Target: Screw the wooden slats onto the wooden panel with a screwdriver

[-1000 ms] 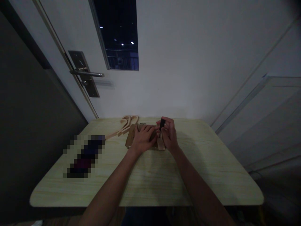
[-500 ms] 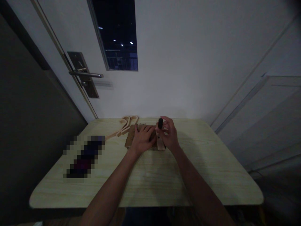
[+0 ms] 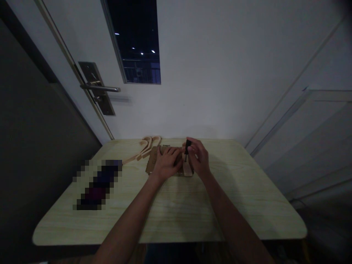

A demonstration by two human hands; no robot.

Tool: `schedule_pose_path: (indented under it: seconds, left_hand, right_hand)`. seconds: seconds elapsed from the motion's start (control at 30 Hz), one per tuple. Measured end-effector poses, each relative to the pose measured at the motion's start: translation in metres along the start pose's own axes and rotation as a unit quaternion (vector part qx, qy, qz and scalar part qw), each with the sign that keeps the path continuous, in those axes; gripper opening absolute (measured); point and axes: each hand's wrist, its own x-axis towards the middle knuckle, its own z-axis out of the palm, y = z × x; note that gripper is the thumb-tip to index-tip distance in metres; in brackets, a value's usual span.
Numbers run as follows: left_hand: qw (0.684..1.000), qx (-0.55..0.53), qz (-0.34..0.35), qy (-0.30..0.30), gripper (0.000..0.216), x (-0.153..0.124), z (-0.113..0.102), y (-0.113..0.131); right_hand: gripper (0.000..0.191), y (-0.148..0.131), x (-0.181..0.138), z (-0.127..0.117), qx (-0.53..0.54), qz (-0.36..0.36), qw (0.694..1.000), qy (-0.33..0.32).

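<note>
My left hand (image 3: 165, 163) lies with its fingers outstretched across a brown board-like piece (image 3: 151, 164), pressing on its top. In the closed fingers of my right hand (image 3: 200, 158) is a screwdriver (image 3: 188, 145) with a black handle, leaning slightly. Its thin shaft points down at a pale wooden block (image 3: 187, 171) along the right side of the brown piece. Whether the tip sits in a screw is too small to tell. My left fingers partly hide the middle of the brown piece.
Curved pale wooden hook pieces (image 3: 148, 143) lie at the back, left of the brown piece. A pixelated dark object (image 3: 100, 185) rests on the left of the light wood-grain table (image 3: 242, 205). Behind the table stands a white door with a metal handle (image 3: 101, 88).
The screwdriver handle has tilted a little, its top leaning right, and more of the shaft shows. My right fingers have shifted around it. My left hand stays in place.
</note>
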Motion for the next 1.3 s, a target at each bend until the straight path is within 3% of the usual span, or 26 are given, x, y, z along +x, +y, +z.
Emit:
schedule_pose_path:
  seconds: [0.2, 0.4, 0.63, 0.9, 1.3]
  left_hand:
    - [1.0, 0.006, 0.001, 0.001, 0.035, 0.0003, 0.0013, -0.0008]
    - [1.0, 0.013, 0.002, 0.003, 0.033, 0.0007, 0.0007, -0.0004]
    - [1.0, 0.011, 0.004, 0.005, 0.034, 0.0002, 0.0003, 0.0001]
    - [1.0, 0.017, 0.0, -0.002, 0.035, 0.0002, -0.0014, 0.0014]
    - [1.0, 0.006, -0.006, -0.007, 0.033, 0.0006, -0.0015, 0.0018]
  right_hand:
    - [0.041, 0.0054, 0.0028, 0.0038, -0.022, 0.008, 0.998, 0.063]
    - [0.029, 0.0006, 0.002, -0.0007, -0.068, -0.018, 0.997, 0.026]
    - [0.035, -0.0006, 0.0001, -0.0014, 0.007, 0.002, 1.0, -0.026]
    - [0.035, 0.0042, 0.0027, 0.0009, -0.087, -0.01, 0.996, 0.03]
    - [0.033, 0.0019, -0.0004, -0.0036, -0.037, -0.033, 0.999, 0.003]
